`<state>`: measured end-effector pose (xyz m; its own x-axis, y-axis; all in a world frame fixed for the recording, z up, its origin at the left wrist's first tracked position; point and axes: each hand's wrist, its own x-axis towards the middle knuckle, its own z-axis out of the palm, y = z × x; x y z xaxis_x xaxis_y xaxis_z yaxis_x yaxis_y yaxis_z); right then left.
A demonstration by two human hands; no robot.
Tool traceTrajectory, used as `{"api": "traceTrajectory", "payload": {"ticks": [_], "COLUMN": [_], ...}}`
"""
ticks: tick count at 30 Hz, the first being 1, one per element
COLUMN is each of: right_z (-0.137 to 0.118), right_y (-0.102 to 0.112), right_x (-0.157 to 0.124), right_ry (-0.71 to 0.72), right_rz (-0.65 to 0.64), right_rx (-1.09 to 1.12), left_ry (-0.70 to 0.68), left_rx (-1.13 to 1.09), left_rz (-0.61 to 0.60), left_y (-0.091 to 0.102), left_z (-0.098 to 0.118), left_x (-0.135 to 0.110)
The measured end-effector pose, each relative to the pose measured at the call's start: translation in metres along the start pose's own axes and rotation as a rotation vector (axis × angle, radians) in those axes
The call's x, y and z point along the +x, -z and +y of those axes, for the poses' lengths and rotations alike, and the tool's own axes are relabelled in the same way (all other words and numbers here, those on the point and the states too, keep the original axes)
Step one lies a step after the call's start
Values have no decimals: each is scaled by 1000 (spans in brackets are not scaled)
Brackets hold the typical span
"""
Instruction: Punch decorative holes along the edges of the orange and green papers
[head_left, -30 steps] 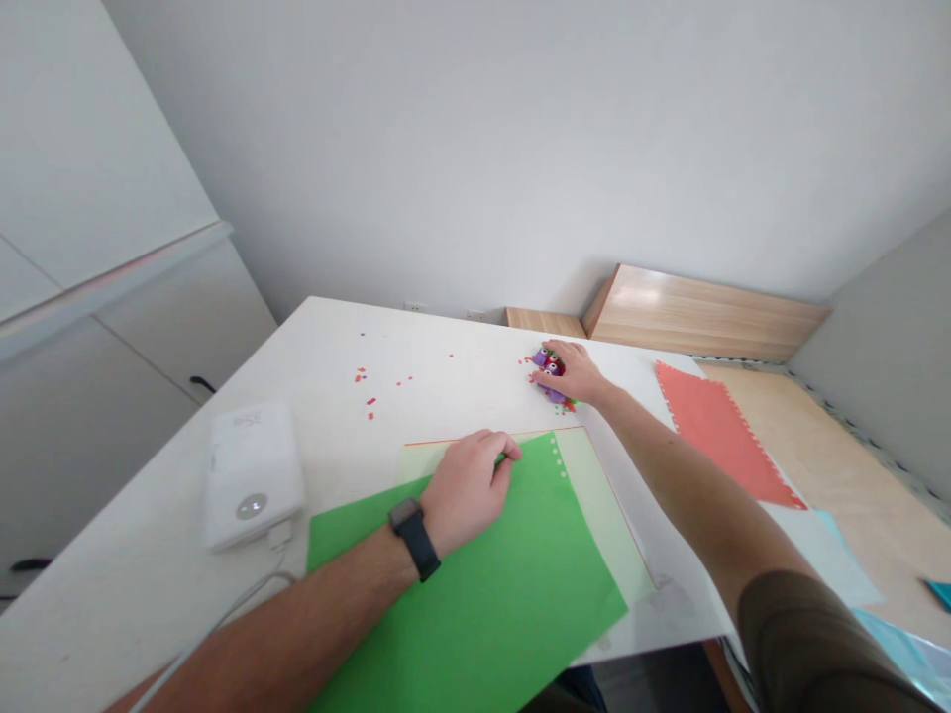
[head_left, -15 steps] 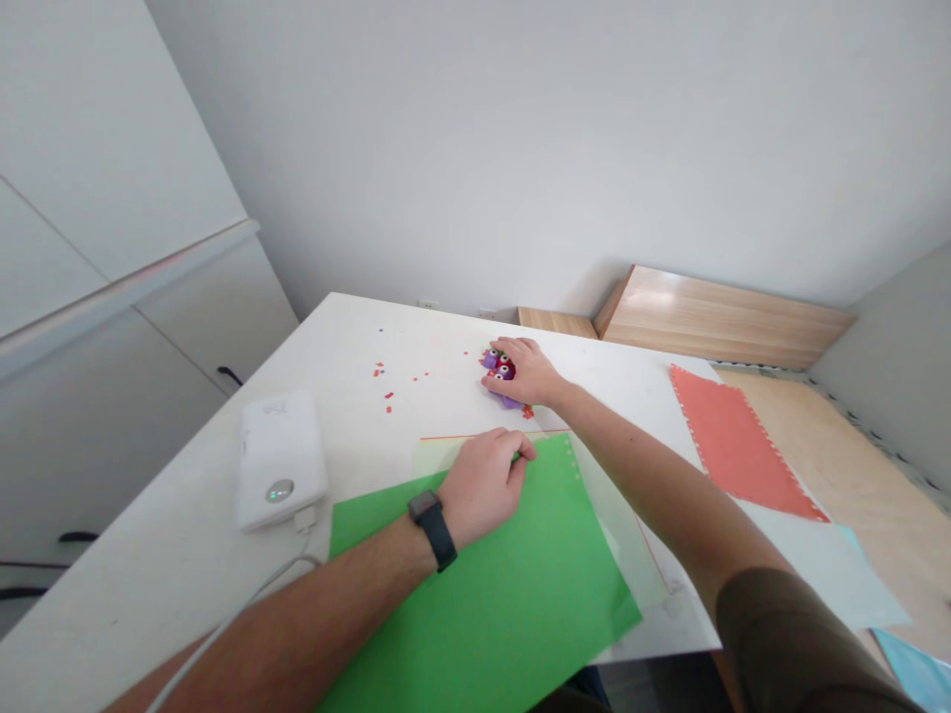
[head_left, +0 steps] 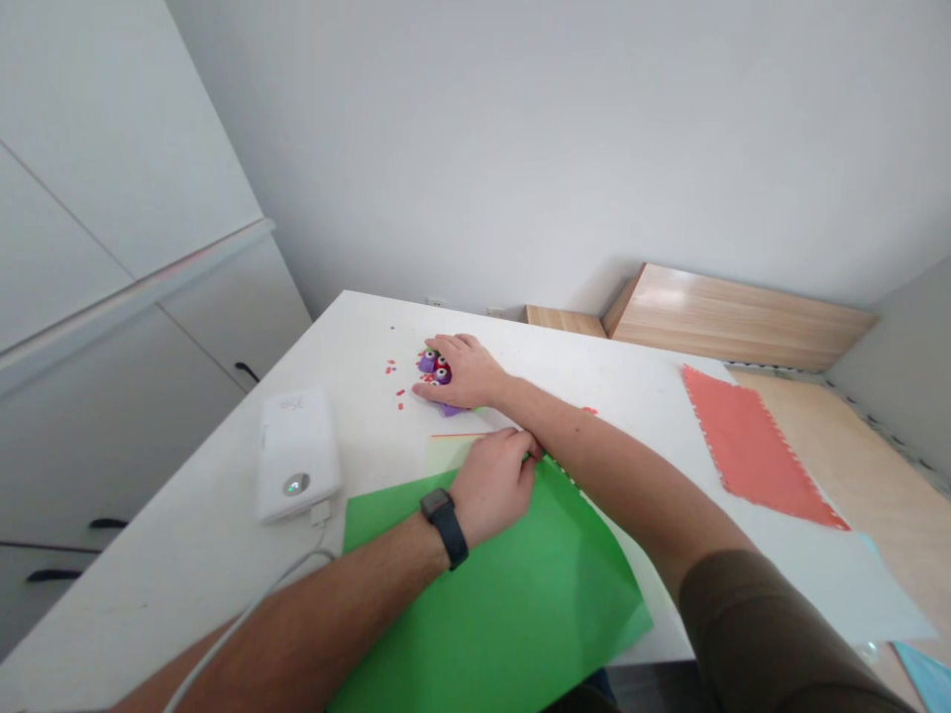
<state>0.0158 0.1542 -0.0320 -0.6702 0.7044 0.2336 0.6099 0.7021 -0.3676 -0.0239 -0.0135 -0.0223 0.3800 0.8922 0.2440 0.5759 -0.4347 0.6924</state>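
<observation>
The right hand (head_left: 465, 374) cups a cluster of small purple-and-red plastic pieces (head_left: 438, 368) at centre — the left hand (head_left: 494, 485) pinches the edge of a bright green paper sheet (head_left: 490, 614) below.

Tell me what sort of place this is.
Probably a craft workspace, perhaps at home: a white table holds sheets of green paper and salmon-red paper, with small red paper scraps scattered near purple craft punches.

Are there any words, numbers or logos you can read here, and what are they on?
White power bank: a small printed mark on top, too blurred to read.
Black wristwatch: nothing readable on its face.
I can see no other writing.
</observation>
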Motion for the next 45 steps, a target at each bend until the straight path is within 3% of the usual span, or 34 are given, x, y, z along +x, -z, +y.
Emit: {"api": "traceTrajectory", "payload": {"ticks": [5,11,17,22,32,38,41,45], "right_z": [-9,9,29,28,10,12,10,-2], "right_y": [7,31,51,48,32,46,57,61], "right_x": [0,-18,-47,-57,-44,-51,-57,-59], "right_ry": [37,-2,-72,-73,-75,-54,-38,68], "right_rz": [43,83,-37,-150,-83,-95,-36,-47], "right_rx": [39,104,97,-26,-97,-96,-123,-219], "left_ry": [1,-6,-7,-6,-5,-5,-3,-4], "left_rx": [2,-12,-12,-1,8,6,2,-9], "left_rz": [4,-7,-11,-13,-12,-6,-3,-3], "left_y": [1,0,-1,0,0,0,0,-2], "left_z": [0,-2,-3,-2,-2,-2,-3,-4], "left_x": [0,-1,-2,-2,0,0,-1,0]}}
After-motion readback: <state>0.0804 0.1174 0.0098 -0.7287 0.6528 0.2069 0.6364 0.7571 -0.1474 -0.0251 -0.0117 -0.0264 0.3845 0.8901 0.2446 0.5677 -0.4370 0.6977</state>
